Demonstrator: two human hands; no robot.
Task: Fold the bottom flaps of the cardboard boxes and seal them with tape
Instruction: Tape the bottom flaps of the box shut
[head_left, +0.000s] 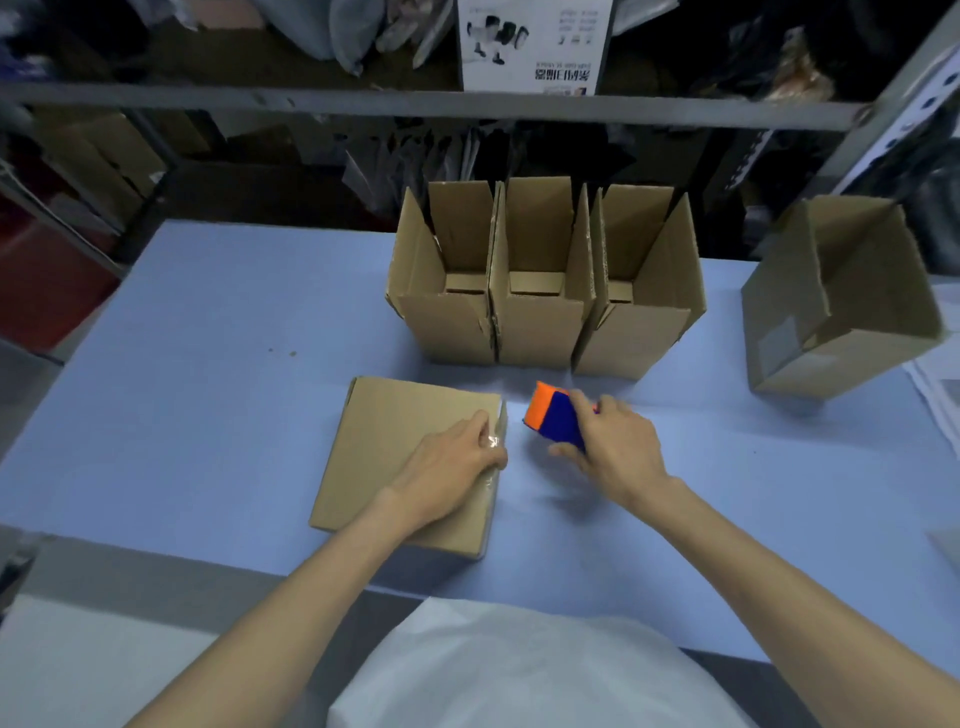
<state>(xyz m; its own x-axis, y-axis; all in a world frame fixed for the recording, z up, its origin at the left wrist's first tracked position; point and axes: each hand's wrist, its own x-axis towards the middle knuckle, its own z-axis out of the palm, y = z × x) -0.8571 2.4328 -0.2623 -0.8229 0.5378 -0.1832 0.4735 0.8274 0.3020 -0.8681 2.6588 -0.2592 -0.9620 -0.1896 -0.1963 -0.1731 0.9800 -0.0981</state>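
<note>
A cardboard box (395, 447) stands in front of me on the blue table (208, 364), its folded flaps facing up. My left hand (452, 467) presses on the box's right edge, fingers over a strip of clear tape there. Just to the right, my right hand (613, 447) grips an orange and blue tape dispenser (553, 415) slightly above the table, a short way off the box's edge.
Three open boxes (540, 291) stand in a row behind, flaps up. Another open box (836, 296) lies tilted at the right, next to white sheets (940, 395). Metal shelving (415, 104) with bags and cartons runs along the back. The table's near edge is close to my body.
</note>
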